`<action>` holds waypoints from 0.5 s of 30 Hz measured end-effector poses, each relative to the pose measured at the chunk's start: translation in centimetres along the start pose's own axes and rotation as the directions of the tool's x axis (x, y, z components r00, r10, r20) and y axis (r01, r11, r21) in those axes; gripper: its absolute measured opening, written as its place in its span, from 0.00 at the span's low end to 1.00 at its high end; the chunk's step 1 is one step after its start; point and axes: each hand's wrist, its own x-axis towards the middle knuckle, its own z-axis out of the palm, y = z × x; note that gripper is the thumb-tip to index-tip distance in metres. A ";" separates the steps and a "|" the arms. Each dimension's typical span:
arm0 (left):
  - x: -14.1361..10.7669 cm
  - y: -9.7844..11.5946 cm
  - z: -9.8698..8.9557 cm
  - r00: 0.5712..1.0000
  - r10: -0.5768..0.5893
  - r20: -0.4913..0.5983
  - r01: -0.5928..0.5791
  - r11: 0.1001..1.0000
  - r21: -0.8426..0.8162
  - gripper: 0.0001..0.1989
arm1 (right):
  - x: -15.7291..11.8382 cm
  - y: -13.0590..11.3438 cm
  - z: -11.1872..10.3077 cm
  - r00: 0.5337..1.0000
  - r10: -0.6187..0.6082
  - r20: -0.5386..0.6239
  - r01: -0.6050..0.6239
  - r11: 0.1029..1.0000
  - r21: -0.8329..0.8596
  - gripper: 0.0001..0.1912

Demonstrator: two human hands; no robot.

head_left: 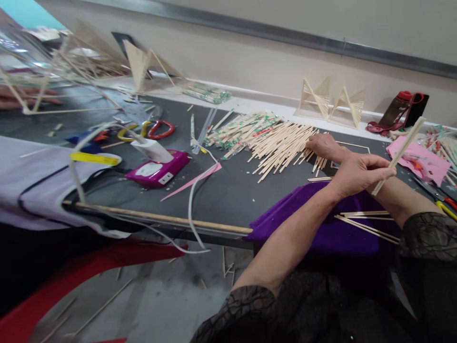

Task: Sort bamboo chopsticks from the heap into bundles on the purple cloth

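Observation:
My left hand (360, 174) pinches a pair of pale wooden chopsticks (402, 153), raised and slanting at the right. Behind it, with the forearms crossed, my right hand (323, 145) reaches to the right end of a loose pile of chopsticks (282, 147). Its fingers curl down onto the sticks there, and the fingertips are partly hidden. Below my left hand, several separate chopsticks (367, 227) lie on a purple cloth (296, 214) draped over the table edge. A thin stick frame (357, 144) shows partly behind my hands.
Wrapped chopsticks (239, 128) adjoin the pile. Left are a magenta power strip (157, 169), white cable (192, 209) and red-handled scissors (162, 128). Stick models (314, 100) and a red-capped bottle (396, 109) stand along the wall. Another person's hand (28, 97) is far left.

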 end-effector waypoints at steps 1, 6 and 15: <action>0.0 0.0 0.0 1.000 0.005 -0.005 -0.005 1.000 0.007 0.13 | 0.1 0.0 0.0 1.000 -0.016 -0.004 0.016 1.000 -0.011 0.18; 0.3 -0.1 -0.1 0.999 0.044 0.003 -0.044 0.999 0.023 0.13 | -0.9 0.7 0.2 0.998 -0.060 0.007 0.060 0.997 -0.042 0.17; 0.4 -0.4 -0.2 1.000 0.008 0.022 -0.010 0.994 0.112 0.11 | -3.9 0.8 1.7 0.997 -0.074 -0.019 0.074 0.997 0.028 0.20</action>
